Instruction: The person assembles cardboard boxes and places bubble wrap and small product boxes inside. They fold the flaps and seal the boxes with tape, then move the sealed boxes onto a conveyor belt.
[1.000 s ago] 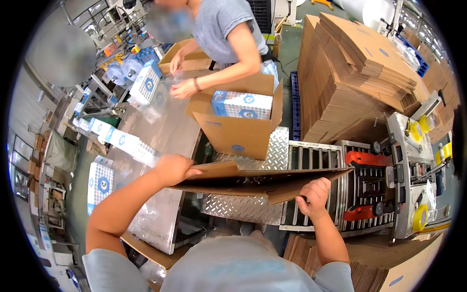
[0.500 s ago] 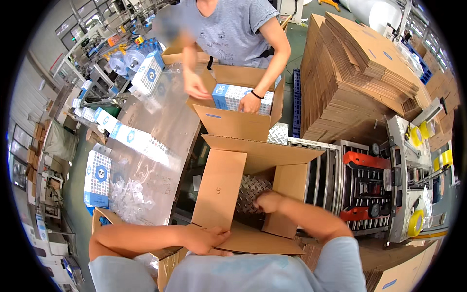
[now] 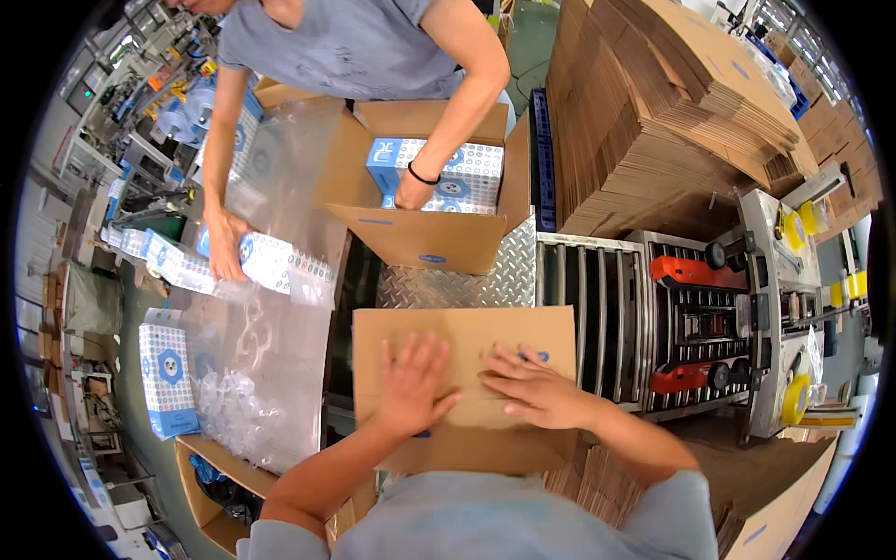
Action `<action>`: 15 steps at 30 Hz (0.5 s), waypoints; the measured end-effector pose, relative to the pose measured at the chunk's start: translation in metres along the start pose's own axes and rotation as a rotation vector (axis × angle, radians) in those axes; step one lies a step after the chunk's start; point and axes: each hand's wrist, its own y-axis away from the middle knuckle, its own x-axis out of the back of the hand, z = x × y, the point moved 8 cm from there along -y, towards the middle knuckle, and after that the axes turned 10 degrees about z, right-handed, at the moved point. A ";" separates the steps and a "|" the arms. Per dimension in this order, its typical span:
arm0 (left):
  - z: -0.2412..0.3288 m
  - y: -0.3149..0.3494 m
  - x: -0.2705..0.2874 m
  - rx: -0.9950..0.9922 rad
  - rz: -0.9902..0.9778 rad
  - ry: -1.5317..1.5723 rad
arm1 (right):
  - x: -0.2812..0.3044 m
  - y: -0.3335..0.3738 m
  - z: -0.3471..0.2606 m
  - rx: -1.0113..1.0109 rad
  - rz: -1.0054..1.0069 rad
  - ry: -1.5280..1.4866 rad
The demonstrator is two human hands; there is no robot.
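Note:
A brown cardboard box stands in front of me with its upper flaps folded flat, meeting along a seam. On its left part lies my left hand, palm down with fingers stretched out. Fingers spread, my right hand rests flat on the right part, near a small blue mark. Neither hand holds anything. Whatever is inside the box is hidden. Across from me a co-worker reaches with one hand into an open carton of blue-and-white boxes. The co-worker's other hand touches a row of similar boxes.
To the left runs a metal table with a pile of clear plastic pieces. Diamond-patterned plate lies between the cartons. Right of it are a roller conveyor and a machine with red parts. Flattened cartons are stacked behind.
The box flaps, upright and spread before, now lie folded flat. My right hand has come out of the box, and both hands rest on top. The co-worker's hand moved left to the row of boxes.

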 end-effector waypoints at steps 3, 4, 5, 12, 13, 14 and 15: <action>-0.050 -0.003 0.010 0.213 -0.271 0.045 | 0.038 0.003 0.052 -0.142 0.518 -0.515; -0.066 0.009 0.014 0.222 -0.321 0.021 | 0.042 0.015 0.082 -0.114 0.812 -0.386; -0.087 0.016 0.019 0.230 -0.289 0.055 | 0.007 0.029 0.143 -0.417 0.974 -0.402; -0.150 0.034 0.054 0.266 -0.201 0.279 | -0.262 0.183 0.331 -1.315 0.432 -0.798; -0.131 0.044 0.049 0.255 -0.169 0.398 | -0.207 0.184 0.304 -1.295 0.548 -0.986; -0.109 0.045 0.046 0.226 -0.127 0.519 | -0.137 0.178 0.266 -1.285 0.698 -0.904; -0.084 0.041 0.044 0.269 -0.115 0.588 | -0.082 0.185 0.247 -1.236 0.758 -0.875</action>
